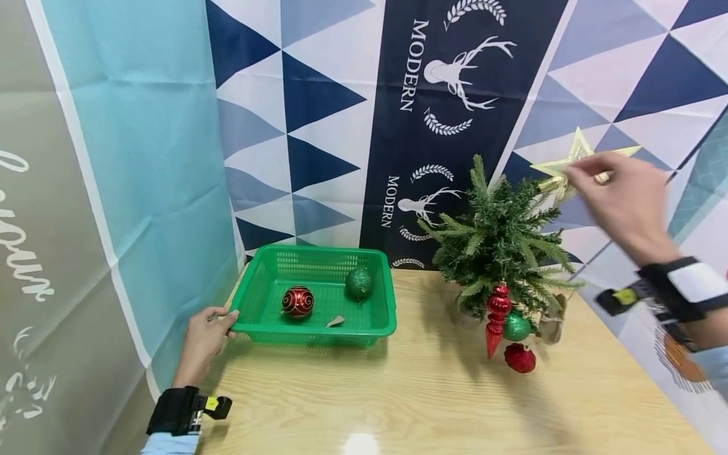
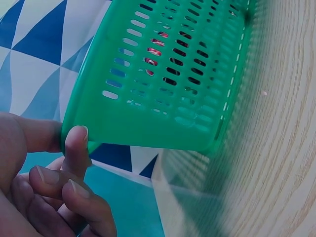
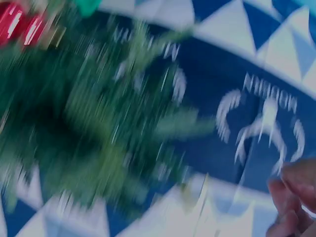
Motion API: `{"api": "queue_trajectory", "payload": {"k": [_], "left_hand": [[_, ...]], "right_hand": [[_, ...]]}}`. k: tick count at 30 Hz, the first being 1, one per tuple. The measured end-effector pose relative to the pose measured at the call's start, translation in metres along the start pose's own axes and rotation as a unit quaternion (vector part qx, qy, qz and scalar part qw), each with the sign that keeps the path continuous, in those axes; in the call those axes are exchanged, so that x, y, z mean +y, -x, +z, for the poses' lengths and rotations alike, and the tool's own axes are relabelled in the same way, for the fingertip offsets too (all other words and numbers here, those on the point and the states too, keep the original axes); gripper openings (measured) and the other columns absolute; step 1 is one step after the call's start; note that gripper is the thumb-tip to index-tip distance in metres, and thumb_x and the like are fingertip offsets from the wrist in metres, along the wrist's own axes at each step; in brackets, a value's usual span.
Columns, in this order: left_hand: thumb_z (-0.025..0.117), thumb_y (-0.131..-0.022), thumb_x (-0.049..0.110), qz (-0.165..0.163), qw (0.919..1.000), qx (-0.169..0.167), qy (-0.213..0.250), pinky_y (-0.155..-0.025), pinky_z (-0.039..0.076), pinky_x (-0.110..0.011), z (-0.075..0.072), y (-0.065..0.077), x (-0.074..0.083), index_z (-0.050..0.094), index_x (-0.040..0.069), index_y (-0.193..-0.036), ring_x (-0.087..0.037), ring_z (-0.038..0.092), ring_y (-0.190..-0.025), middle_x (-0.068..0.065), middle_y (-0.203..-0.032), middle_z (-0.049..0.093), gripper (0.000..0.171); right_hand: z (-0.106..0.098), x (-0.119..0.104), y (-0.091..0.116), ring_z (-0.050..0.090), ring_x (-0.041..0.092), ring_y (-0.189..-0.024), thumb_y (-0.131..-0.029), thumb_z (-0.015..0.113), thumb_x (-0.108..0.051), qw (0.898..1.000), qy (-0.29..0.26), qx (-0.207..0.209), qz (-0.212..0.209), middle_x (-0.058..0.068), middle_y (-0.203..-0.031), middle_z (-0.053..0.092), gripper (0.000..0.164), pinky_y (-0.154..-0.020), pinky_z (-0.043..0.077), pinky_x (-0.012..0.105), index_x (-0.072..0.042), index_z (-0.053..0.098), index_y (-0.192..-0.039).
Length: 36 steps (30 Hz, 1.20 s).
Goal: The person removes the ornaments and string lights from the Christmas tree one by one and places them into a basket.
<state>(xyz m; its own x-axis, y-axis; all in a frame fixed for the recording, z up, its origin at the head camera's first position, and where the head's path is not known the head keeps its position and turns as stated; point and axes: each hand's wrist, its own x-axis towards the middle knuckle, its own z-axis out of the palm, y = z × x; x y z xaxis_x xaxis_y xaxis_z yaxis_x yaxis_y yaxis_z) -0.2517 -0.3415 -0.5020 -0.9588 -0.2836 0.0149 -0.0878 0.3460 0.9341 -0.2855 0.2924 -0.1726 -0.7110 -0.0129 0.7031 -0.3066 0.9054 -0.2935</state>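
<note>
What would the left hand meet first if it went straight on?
The green basket, right away: the left hand pinches it at its near left corner. What lies in line past that corner is hard to judge for depth.

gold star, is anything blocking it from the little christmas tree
Nothing visible: in the head view, the gold star in the right hand appears beside the tree, with no other object between. The right wrist view is too blurred to confirm.
</note>
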Motion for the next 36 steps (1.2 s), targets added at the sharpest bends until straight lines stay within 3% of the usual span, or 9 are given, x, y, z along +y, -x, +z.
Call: {"api": "queue_trajectory", "payload": {"k": [3, 5, 9, 11, 13, 17, 24, 28, 36], "left_hand": [[0.062, -0.099, 0.058, -0.004, 0.9998, -0.004, 0.019, -0.046, 0.035, -0.045, 0.001, 0.010, 0.020, 0.050, 0.005, -0.144, -0.025, 0.033, -0.042, -0.016, -0.095, 0.072, 0.071], [0.063, -0.102, 0.050, -0.009, 0.9996, -0.001, 0.028, -0.045, 0.034, -0.044, -0.001, 0.020, 0.037, 0.050, 0.001, -0.143, -0.022, 0.030, -0.042, -0.018, -0.094, 0.072, 0.065], [0.063, -0.104, 0.043, -0.004, 0.9992, 0.000, 0.040, -0.046, 0.029, -0.043, -0.005, 0.029, 0.044, 0.050, -0.002, -0.142, -0.018, 0.028, -0.044, -0.020, -0.092, 0.071, 0.061], [0.064, -0.101, 0.051, -0.005, 0.9992, 0.002, 0.040, -0.046, 0.031, -0.044, -0.003, 0.026, 0.034, 0.052, 0.001, -0.142, -0.021, 0.029, -0.044, -0.016, -0.091, 0.071, 0.066], [0.063, -0.098, 0.059, -0.002, 0.9994, 0.001, 0.035, -0.047, 0.032, -0.044, -0.001, 0.019, 0.019, 0.052, 0.004, -0.143, -0.026, 0.032, -0.044, -0.013, -0.091, 0.071, 0.072], [0.064, -0.096, 0.061, -0.004, 0.9992, 0.001, 0.039, -0.046, 0.033, -0.042, 0.002, 0.014, 0.011, 0.052, 0.005, -0.143, -0.024, 0.033, -0.043, -0.012, -0.091, 0.070, 0.074], [0.061, -0.106, 0.033, -0.030, 0.9988, -0.006, 0.038, -0.045, 0.034, -0.037, -0.003, 0.032, 0.055, 0.051, -0.001, -0.142, -0.011, 0.029, -0.042, -0.018, -0.091, 0.072, 0.050], [0.060, -0.107, 0.030, -0.042, 0.9985, -0.008, 0.034, -0.046, 0.035, -0.035, -0.005, 0.032, 0.062, 0.050, -0.001, -0.143, -0.011, 0.031, -0.042, -0.010, -0.086, 0.072, 0.048], [0.060, -0.107, 0.026, -0.037, 0.9987, -0.004, 0.035, -0.045, 0.033, -0.032, -0.004, 0.031, 0.060, 0.051, -0.002, -0.142, -0.011, 0.030, -0.042, -0.015, -0.088, 0.072, 0.045]], "right_hand": [[-0.021, 0.039, 0.005, 0.035, -0.015, -0.069, -0.103, 0.063, -0.032, 0.996, 0.035, 0.029, 0.072, -0.001, -0.094, 0.065, 0.042, -0.070, 0.028, 0.019, 0.004, 0.069, -0.122], [-0.025, 0.063, 0.012, 0.034, -0.012, -0.072, -0.104, 0.058, -0.033, 0.993, 0.025, 0.026, 0.115, 0.016, -0.105, 0.059, 0.041, -0.065, 0.030, 0.015, 0.001, 0.067, -0.125], [-0.023, 0.104, 0.027, 0.037, -0.007, -0.075, -0.105, 0.058, -0.029, 0.983, -0.076, 0.023, 0.164, -0.009, -0.098, 0.057, 0.010, -0.056, 0.031, 0.011, -0.036, 0.064, -0.106], [-0.021, 0.119, 0.033, 0.041, -0.004, -0.069, -0.105, 0.060, -0.027, 0.975, -0.140, 0.011, 0.174, -0.029, -0.085, 0.054, 0.025, -0.052, 0.033, 0.012, -0.049, 0.057, -0.095], [-0.019, 0.127, 0.037, 0.042, -0.002, -0.063, -0.106, 0.061, -0.027, 0.966, -0.179, -0.011, 0.184, -0.037, -0.076, 0.054, 0.029, -0.049, 0.033, 0.014, -0.052, 0.058, -0.091], [-0.014, 0.129, 0.037, 0.043, 0.003, -0.057, -0.106, 0.061, -0.030, 0.963, -0.187, -0.053, 0.187, -0.037, -0.072, 0.059, 0.021, -0.047, 0.033, 0.021, -0.048, 0.060, -0.096], [-0.006, 0.118, 0.033, 0.046, 0.008, -0.055, -0.108, 0.057, -0.030, 0.975, -0.139, -0.072, 0.155, -0.035, -0.069, 0.057, 0.015, -0.048, 0.033, 0.026, -0.040, 0.060, -0.097], [-0.003, 0.115, 0.031, 0.045, 0.009, -0.051, -0.108, 0.056, -0.030, 0.977, -0.133, -0.059, 0.158, -0.034, -0.066, 0.056, 0.012, -0.044, 0.031, 0.029, -0.038, 0.058, -0.098], [-0.001, 0.112, 0.026, 0.044, 0.006, -0.047, -0.107, 0.058, -0.022, 0.962, -0.208, -0.047, 0.172, -0.029, -0.065, 0.061, 0.021, -0.041, 0.029, 0.028, -0.038, 0.063, -0.095]]}}
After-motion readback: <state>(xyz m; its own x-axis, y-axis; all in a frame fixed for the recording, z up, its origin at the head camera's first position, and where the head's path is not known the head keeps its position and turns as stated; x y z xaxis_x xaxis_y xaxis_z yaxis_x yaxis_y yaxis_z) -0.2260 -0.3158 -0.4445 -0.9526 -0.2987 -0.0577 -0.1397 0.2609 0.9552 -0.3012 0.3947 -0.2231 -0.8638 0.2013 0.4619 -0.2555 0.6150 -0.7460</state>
